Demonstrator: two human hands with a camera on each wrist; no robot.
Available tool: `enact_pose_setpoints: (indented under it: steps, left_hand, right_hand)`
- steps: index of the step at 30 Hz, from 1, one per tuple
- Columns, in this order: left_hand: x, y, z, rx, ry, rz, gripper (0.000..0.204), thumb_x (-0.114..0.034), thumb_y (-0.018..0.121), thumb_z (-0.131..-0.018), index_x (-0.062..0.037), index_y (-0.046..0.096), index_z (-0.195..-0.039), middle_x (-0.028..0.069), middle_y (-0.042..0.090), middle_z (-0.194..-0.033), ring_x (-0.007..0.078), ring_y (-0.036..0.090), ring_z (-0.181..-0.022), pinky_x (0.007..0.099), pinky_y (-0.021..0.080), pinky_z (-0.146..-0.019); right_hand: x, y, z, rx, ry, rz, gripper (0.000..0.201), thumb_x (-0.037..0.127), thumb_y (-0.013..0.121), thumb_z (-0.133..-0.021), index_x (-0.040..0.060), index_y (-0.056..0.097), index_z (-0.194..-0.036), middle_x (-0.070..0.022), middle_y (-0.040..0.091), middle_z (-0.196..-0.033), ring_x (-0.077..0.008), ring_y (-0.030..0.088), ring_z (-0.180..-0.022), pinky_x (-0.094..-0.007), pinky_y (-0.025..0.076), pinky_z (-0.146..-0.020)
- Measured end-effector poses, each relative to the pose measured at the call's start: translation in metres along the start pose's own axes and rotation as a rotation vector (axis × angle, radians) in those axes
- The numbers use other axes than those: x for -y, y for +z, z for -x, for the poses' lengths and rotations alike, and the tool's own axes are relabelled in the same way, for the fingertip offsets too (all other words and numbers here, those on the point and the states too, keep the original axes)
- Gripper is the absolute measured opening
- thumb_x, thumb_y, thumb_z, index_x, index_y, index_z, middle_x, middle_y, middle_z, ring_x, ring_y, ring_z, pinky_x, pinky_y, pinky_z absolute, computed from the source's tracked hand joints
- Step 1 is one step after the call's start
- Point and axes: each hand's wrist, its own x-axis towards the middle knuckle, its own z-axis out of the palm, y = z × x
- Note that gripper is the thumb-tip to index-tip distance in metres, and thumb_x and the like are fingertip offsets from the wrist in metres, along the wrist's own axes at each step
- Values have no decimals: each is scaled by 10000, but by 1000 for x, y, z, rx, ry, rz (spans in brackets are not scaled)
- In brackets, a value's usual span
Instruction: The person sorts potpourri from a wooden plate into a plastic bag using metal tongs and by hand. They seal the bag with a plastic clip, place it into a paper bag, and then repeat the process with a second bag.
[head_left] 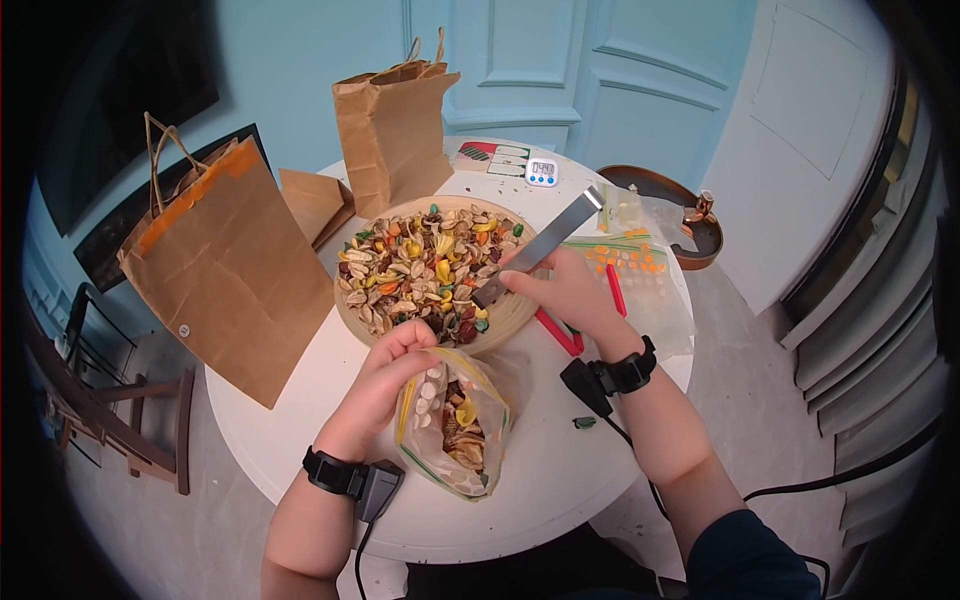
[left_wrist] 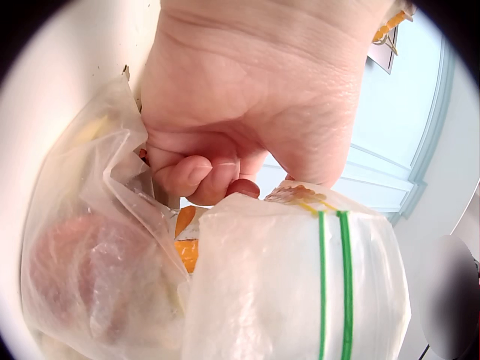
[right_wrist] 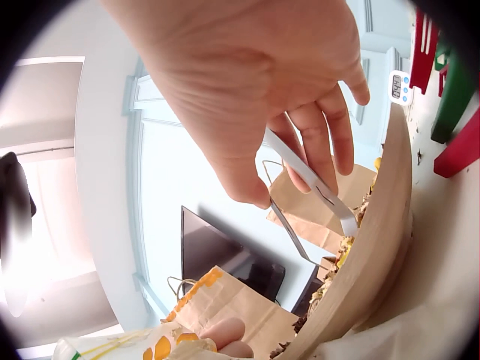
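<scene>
My left hand [head_left: 385,380] pinches the rim of a clear zip bag [head_left: 488,385], holding its mouth open. Inside the bag lie dried petals and a yellow piece; green zip lines [left_wrist: 345,285] show in the left wrist view. With thumb and fingers my right hand [head_left: 575,290] grips metal tongs [head_left: 555,230], bent end up and tips down at the near right side of a round wooden bowl [head_left: 515,335]. Potpourri [head_left: 420,265] in tan, yellow, orange, green and dark red fills this bowl. In the right wrist view the tongs' two arms [right_wrist: 315,184] stand apart over the potpourri.
Brown paper bags [head_left: 235,270] stand left of and behind the bowl. A timer [head_left: 541,172] sits at the back. To the right are red strips [head_left: 560,333], an orange-dotted zip bag [head_left: 645,265] and a dark round tray [head_left: 712,245]. A green petal [head_left: 584,423] lies near the front.
</scene>
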Motion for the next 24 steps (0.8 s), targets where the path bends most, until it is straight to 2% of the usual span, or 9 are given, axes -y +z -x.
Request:
enact_pose_setpoints:
  steps: [7,9,11,13,15,20,22,24]
  left_hand:
    - [-1,1,0,-2,-10,-4,80,-49,558,-843,-86,488,-834,-54,524,-749,9,490,-657,160,381,-573]
    - [-1,1,0,-3,-8,-5,79,-50,559,-843,-86,489,-833,-55,524,-749,9,490,-658,161,381,-575]
    - [0,0,0,-4,-6,-7,79,-51,560,-843,-86,490,-833,-55,524,-750,10,489,-659,161,382,-576]
    - [2,-2,-1,-11,10,-16,64,-59,542,-832,-76,482,-843,1,572,-739,63,549,-625,197,449,-556]
    - [2,-1,-1,-12,6,-15,63,-59,542,-832,-76,483,-842,2,571,-736,64,548,-623,197,449,-555]
    - [1,-1,-1,-9,3,-22,63,-59,543,-831,-77,483,-841,0,568,-735,63,544,-623,195,444,-557]
    - [-1,2,0,-11,-5,-18,75,-60,565,-845,-84,496,-826,-46,538,-736,16,496,-648,161,386,-571]
    - [-1,2,0,-14,-6,-14,74,-60,564,-845,-84,497,-826,-43,543,-738,18,499,-647,163,387,-569]
  right_hand:
    - [-6,6,0,50,5,30,329,262,689,-783,23,672,-1009,-116,681,-903,-188,638,-845,-306,492,-764]
    - [-4,6,0,124,85,16,320,234,691,-802,21,651,-1038,-86,669,-979,-165,610,-941,-311,465,-852]
    - [-4,7,0,132,85,-4,323,231,691,-802,18,647,-1042,-87,668,-977,-162,609,-942,-307,464,-850]
    - [-4,8,1,140,85,-24,327,227,691,-802,15,642,-1046,-88,666,-975,-159,609,-943,-303,464,-849]
    - [-4,10,2,92,17,-32,323,247,683,-785,16,668,-1010,-112,683,-910,-192,638,-850,-310,493,-777]
    - [-7,11,1,103,19,-32,324,241,684,-783,15,665,-1015,-108,682,-913,-189,636,-854,-307,492,-782]
    - [-8,12,1,106,9,-38,324,239,683,-784,15,664,-1018,-107,681,-912,-189,636,-851,-306,492,-781]
    - [-6,12,1,107,-11,-27,308,233,671,-790,11,668,-1003,-111,680,-882,-189,636,-828,-305,489,-761]
